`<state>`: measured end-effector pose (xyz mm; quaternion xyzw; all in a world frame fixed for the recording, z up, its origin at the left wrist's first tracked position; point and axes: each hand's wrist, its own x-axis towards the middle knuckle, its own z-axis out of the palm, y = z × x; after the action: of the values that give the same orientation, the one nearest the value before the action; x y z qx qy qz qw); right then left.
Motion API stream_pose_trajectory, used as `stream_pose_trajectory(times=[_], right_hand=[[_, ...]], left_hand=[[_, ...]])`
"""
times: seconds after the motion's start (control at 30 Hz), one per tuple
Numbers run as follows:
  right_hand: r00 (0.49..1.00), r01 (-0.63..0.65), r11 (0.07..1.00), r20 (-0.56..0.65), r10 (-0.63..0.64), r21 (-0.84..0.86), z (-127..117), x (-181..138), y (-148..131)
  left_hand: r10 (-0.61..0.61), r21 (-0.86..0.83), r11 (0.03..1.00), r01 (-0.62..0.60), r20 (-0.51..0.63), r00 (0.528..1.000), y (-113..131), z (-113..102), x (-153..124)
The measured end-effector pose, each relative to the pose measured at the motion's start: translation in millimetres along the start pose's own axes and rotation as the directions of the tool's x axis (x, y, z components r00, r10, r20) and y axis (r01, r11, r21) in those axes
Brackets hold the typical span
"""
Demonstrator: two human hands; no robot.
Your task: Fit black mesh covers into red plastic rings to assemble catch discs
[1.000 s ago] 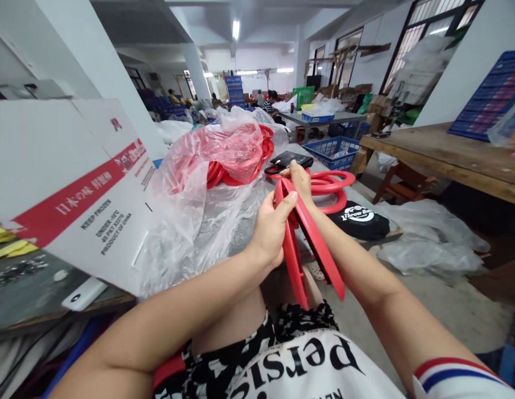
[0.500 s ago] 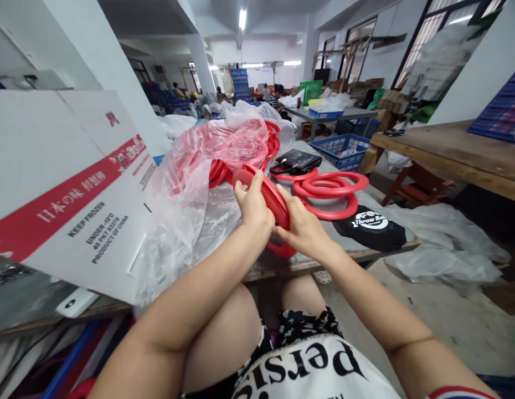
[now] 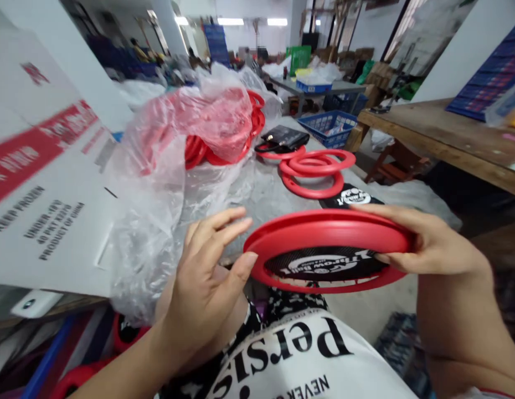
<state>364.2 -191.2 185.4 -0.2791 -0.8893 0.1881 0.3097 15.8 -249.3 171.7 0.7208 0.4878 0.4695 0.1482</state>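
Note:
A red plastic ring disc [image 3: 328, 227] with a black mesh centre printed "Throw Ball" is held up over my lap, tilted and seen almost edge-on. My right hand [image 3: 432, 244] grips its right side, thumb underneath and fingers over the rim. Beside the left rim is my left hand [image 3: 207, 271], fingers spread; whether its thumb tip touches the rim I cannot tell. Several loose red rings [image 3: 315, 185] lie on the table behind the disc. Partly hidden by my right hand and the disc is a black printed fabric round [image 3: 353, 197].
Many red rings lie under a clear plastic bag [image 3: 216, 122] on the table. A black pouch [image 3: 284, 138] rests on a ring. To the left stands a white carton [image 3: 45, 183]. Farther back are a blue basket [image 3: 330, 130], a wooden table [image 3: 432, 124] and other people.
The red disc has come off the table toward me and turned, showing its printed centre. My left hand has let go and spread; my right hand has moved right with the disc.

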Motion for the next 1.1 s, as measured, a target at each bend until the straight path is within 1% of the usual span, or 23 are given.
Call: stream_pose_trajectory(times=[0.03, 0.07, 0.1, 0.13, 0.17, 0.2, 0.23, 0.27, 0.3, 0.37, 0.47, 0.53, 0.6, 0.63, 0.73, 0.8, 0.87, 0.93, 1.0, 1.1], right_hand=[[0.996, 0.014, 0.999, 0.084, -0.017, 0.034, 5, -8, 5], [0.99, 0.016, 0.997, 0.139, -0.026, 0.073, 13, -14, 12], [0.986, 0.013, 0.994, 0.164, -0.031, 0.109, 21, -21, 19], [0.985, -0.003, 0.991, 0.173, -0.02, 0.133, 30, -27, 27], [0.988, -0.01, 0.99, 0.156, -0.013, 0.144, 37, -34, 32], [0.992, -0.01, 0.99, 0.128, -0.008, 0.139, 42, -41, 36], [0.997, -0.003, 0.993, 0.083, -0.007, 0.121, 45, -47, 36], [1.0, 0.008, 0.996, 0.027, -0.01, 0.088, 47, -53, 34], [1.0, 0.013, 0.999, -0.028, -0.012, 0.041, 47, -58, 29], [0.991, -0.002, 0.996, -0.13, -0.01, -0.091, 48, -65, 14], [0.963, -0.02, 0.952, -0.26, -0.064, -0.306, 58, -73, -7], [0.93, -0.012, 0.921, -0.343, -0.132, -0.388, 69, -79, -12], [0.907, -0.006, 0.916, -0.388, -0.164, -0.402, 80, -85, -11], [0.905, -0.007, 0.918, -0.393, -0.163, -0.398, 86, -87, -10], [0.907, -0.039, 0.908, -0.396, -0.142, -0.416, 99, -93, -4], [0.891, -0.09, 0.883, -0.433, -0.135, -0.46, 106, -96, -2], [0.86, -0.135, 0.861, -0.49, -0.144, -0.49, 112, -98, -3], [0.833, -0.155, 0.861, -0.533, -0.151, -0.485, 115, -98, -5], [0.832, -0.147, 0.888, -0.54, -0.127, -0.436, 117, -98, -9], [0.86, -0.119, 0.936, -0.505, -0.07, -0.331, 114, -97, -15]], left_hand=[[0.01, 0.05, 0.999, -0.014, 0.085, 0.996, -1, 4, -6], [-0.012, 0.068, 0.998, -0.002, 0.208, 0.978, -2, 11, -11], [-0.051, 0.064, 0.997, 0.031, 0.349, 0.936, -2, 19, -15], [-0.091, 0.047, 0.996, 0.078, 0.476, 0.875, -1, 27, -19], [-0.127, 0.026, 0.99, 0.137, 0.575, 0.808, 0, 35, -22], [-0.159, 0.008, 0.98, 0.199, 0.636, 0.756, 1, 42, -25], [-0.188, -0.006, 0.966, 0.257, 0.665, 0.723, 2, 47, -27], [-0.214, -0.017, 0.953, 0.304, 0.673, 0.708, 3, 51, -29], [-0.232, -0.025, 0.942, 0.334, 0.67, 0.705, 4, 53, -31], [-0.245, -0.033, 0.936, 0.352, 0.655, 0.715, 6, 54, -32], [-0.212, -0.044, 0.948, 0.317, 0.654, 0.726, 9, 54, -33], [-0.176, -0.053, 0.957, 0.285, 0.675, 0.717, 9, 56, -34], [-0.136, -0.079, 0.962, 0.263, 0.696, 0.705, 9, 58, -36], [-0.126, -0.091, 0.961, 0.263, 0.701, 0.702, 8, 60, -37], [-0.14, -0.103, 0.95, 0.293, 0.7, 0.7, 6, 63, -43], [-0.155, -0.103, 0.945, 0.311, 0.697, 0.701, 5, 64, -45], [-0.159, -0.109, 0.944, 0.312, 0.678, 0.718, 4, 65, -45], [-0.17, -0.113, 0.943, 0.314, 0.648, 0.742, 3, 66, -44], [-0.178, -0.122, 0.939, 0.321, 0.627, 0.758, 0, 66, -43], [-0.162, -0.137, 0.94, 0.311, 0.624, 0.764, -4, 65, -43]])
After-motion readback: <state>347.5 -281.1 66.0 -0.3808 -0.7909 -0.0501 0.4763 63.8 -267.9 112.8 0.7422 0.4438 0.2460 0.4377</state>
